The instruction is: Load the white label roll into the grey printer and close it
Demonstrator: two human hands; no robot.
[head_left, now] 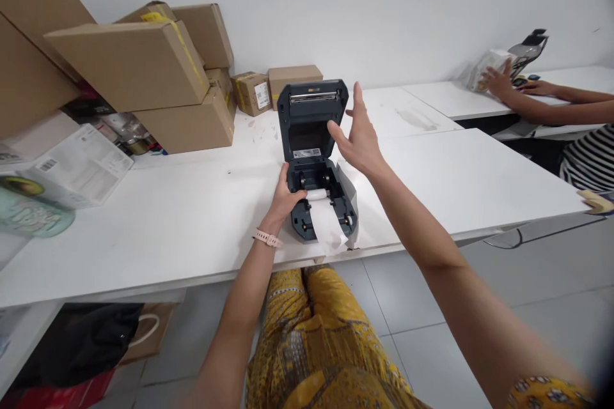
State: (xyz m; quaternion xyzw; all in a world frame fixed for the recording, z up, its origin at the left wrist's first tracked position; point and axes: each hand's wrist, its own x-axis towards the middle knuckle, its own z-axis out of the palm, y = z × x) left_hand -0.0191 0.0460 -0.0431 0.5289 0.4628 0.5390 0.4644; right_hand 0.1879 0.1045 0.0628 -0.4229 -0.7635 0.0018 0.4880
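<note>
A dark label printer (298, 220) sits near the front edge of the white table with its lid (311, 118) raised. Inside lies a small white paper roll (316, 194), and its paper strip (327, 223) runs out over the front. My left hand (284, 197) rests on the printer's left side, fingers apart, the thumb reaching in beside the roll. My right hand (359, 134) is raised at the right of the lid with its fingers spread and nothing in it.
Cardboard boxes (134, 64) are stacked at the back left, beside a white box (79, 160) and a green bottle (36, 211). Smaller boxes (295, 80) stand behind the printer. Another person's hands (499, 80) touch a wrapped item at the far right.
</note>
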